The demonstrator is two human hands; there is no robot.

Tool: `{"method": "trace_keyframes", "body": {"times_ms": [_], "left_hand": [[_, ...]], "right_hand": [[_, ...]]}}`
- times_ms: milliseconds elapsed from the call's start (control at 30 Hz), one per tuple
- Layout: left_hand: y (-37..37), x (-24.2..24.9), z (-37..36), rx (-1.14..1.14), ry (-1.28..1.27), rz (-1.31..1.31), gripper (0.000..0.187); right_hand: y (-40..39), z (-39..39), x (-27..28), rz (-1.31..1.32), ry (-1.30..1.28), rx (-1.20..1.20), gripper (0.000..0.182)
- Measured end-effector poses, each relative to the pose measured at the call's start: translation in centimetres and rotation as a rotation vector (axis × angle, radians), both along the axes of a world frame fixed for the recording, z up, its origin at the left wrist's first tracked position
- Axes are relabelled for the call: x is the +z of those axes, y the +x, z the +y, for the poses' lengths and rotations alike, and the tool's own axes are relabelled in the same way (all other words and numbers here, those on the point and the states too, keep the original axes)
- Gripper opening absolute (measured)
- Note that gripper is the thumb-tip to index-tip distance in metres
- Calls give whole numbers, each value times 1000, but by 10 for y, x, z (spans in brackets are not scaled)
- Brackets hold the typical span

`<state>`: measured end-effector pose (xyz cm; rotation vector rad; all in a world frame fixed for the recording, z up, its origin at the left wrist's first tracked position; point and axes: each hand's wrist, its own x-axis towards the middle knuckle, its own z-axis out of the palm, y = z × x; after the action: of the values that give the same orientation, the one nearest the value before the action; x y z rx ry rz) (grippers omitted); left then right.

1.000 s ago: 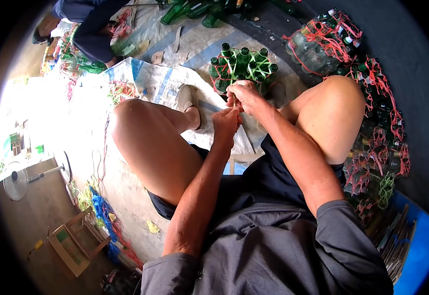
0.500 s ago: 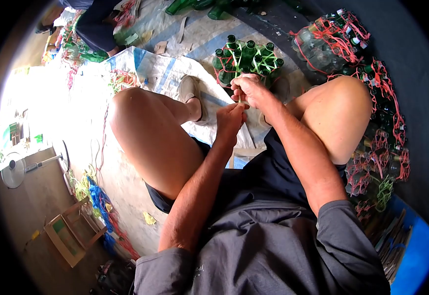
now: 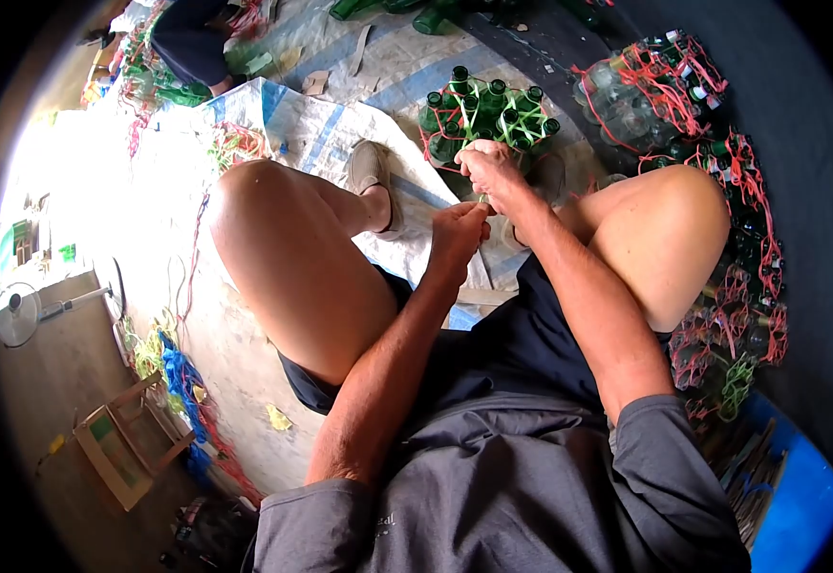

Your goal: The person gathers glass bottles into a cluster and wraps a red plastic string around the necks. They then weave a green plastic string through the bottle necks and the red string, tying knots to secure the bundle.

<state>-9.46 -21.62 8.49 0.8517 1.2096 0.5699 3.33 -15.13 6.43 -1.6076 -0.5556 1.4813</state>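
Note:
Both my hands are in front of a cluster of green bottles (image 3: 479, 110), bound with red and pale green strings and standing upright between my feet. My left hand (image 3: 459, 232) is closed, its fingertips pinching a thin pale green strip (image 3: 482, 199). Just above and to the right of it, my right hand (image 3: 489, 170) has its fingers curled closed near the strip's upper end. What lies inside the right fingers is too small to make out. The two hands are slightly apart.
Bundles of clear bottles (image 3: 627, 100) tied with red string line the right side. A blue container (image 3: 803, 497) holds thin sticks. At the left are a fan (image 3: 17, 315), a wooden stool (image 3: 116, 458) and coloured strings (image 3: 182, 377). Another person's dark-clothed leg (image 3: 187, 43) shows at the upper left.
My hands have moved slightly apart, the left one lower relative to the right. Less of the strip shows between them. The whole view has shifted a little.

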Motion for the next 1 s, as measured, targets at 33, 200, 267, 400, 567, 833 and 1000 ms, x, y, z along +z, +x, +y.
{"method": "trace_keyframes", "body": {"times_ms": [33, 200, 267, 400, 567, 833, 1000], "left_hand": [[0, -1, 1, -1, 2, -3, 25], [1, -4, 2, -2, 31, -18, 26], [2, -3, 3, -6, 30, -24, 26], [3, -3, 3, 3, 27, -43, 26], [5, -7, 2, 13, 53, -73, 27], [4, -25, 3, 46, 67, -24, 23], [3, -43, 23, 145, 505, 174, 26]], "right_hand": [[0, 0, -1, -15, 16, -3, 12], [-1, 2, -3, -117, 88, -27, 18], [1, 6, -18, -222, 153, -2, 18], [4, 10, -19, -377, 124, 79, 34], [13, 21, -31, -520, 224, 103, 26], [35, 31, -2, -722, 312, 144, 23], [44, 38, -3, -841, 415, 190, 22]]}}
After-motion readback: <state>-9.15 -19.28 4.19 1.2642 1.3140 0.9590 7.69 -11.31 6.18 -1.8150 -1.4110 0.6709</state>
